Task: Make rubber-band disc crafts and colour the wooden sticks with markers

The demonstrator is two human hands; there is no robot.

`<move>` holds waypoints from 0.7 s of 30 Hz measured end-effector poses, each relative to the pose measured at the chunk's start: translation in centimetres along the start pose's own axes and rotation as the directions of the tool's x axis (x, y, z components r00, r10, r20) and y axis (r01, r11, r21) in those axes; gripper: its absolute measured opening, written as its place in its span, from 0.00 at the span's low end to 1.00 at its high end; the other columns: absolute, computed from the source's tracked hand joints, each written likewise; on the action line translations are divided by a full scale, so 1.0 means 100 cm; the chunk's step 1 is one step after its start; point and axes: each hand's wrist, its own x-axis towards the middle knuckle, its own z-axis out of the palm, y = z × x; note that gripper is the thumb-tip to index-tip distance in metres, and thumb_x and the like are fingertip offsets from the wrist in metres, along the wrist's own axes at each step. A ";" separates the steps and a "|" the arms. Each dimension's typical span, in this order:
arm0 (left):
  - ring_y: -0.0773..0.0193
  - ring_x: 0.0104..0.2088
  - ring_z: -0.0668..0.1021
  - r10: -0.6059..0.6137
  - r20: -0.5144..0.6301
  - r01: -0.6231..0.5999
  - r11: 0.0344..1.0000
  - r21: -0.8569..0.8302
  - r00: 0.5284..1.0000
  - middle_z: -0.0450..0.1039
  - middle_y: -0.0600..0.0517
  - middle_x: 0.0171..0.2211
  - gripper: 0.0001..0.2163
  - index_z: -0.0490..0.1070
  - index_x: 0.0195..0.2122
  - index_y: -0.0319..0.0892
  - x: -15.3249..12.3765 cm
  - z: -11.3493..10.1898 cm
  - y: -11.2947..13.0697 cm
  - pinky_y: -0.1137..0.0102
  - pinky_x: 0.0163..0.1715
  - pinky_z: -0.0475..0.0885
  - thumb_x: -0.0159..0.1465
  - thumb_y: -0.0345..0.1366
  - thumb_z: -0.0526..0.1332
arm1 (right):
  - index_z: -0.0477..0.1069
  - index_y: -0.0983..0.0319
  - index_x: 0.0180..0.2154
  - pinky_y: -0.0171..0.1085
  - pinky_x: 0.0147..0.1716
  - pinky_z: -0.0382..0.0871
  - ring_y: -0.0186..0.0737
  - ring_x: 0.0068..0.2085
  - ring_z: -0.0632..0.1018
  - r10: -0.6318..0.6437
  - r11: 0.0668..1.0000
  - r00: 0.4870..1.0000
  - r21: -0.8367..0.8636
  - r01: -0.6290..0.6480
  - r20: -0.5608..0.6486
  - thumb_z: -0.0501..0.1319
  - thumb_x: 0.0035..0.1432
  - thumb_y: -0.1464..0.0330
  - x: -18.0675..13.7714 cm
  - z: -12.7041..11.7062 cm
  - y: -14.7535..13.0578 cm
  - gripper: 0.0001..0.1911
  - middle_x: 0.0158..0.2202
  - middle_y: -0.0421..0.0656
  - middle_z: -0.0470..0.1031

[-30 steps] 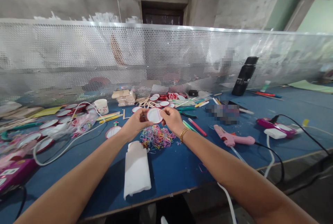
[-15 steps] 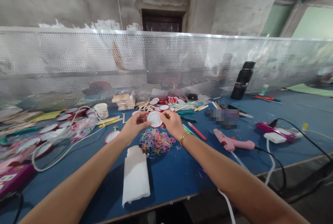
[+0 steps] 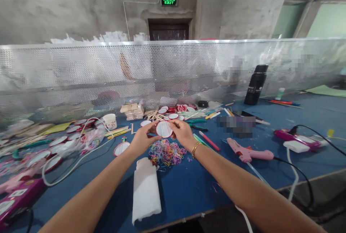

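- The left hand (image 3: 143, 139) and the right hand (image 3: 184, 134) are both clamped on a round white disc with a red rim (image 3: 164, 129), above the middle of the blue table (image 3: 186, 193).
- A tangled heap of thin multicoloured bands (image 3: 168, 152) lies nearer the front edge.
- A folded white bundle (image 3: 146, 193) lies near that edge, beside the left forearm.

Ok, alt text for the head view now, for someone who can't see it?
Left hand and right hand hold a red-rimmed white disc near a tangle of multicoloured rubber bands on a blue table. A folded white cloth or paper lies nearer the camera, with a pink glue gun to the right.
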 end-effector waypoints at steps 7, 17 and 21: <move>0.58 0.41 0.78 0.018 0.001 -0.018 0.994 0.106 1.000 0.77 0.46 0.43 0.27 0.69 0.55 0.41 0.001 -0.002 0.001 0.64 0.38 0.75 0.53 0.35 0.67 | 0.75 0.62 0.37 0.33 0.17 0.64 0.35 0.16 0.69 0.034 0.999 0.999 0.018 -0.033 -0.005 0.58 0.56 0.57 0.002 0.002 -0.001 0.16 0.15 0.35 0.67; 0.58 0.42 0.78 0.015 0.001 -0.015 0.992 0.125 1.000 0.76 0.47 0.43 0.27 0.68 0.54 0.42 0.000 -0.002 0.005 0.65 0.36 0.76 0.52 0.36 0.68 | 0.74 0.63 0.37 0.31 0.18 0.64 0.34 0.17 0.69 0.043 0.999 0.999 0.032 -0.044 0.028 0.56 0.58 0.57 0.001 0.001 -0.006 0.17 0.16 0.35 0.67; 0.59 0.41 0.78 0.040 -0.003 -0.038 0.984 0.176 0.999 0.76 0.48 0.43 0.27 0.67 0.54 0.42 0.001 -0.001 0.001 0.65 0.36 0.76 0.52 0.36 0.68 | 0.74 0.62 0.36 0.31 0.19 0.64 0.34 0.17 0.70 0.055 0.998 0.998 0.003 -0.055 0.027 0.55 0.59 0.58 0.001 0.001 -0.003 0.16 0.16 0.35 0.68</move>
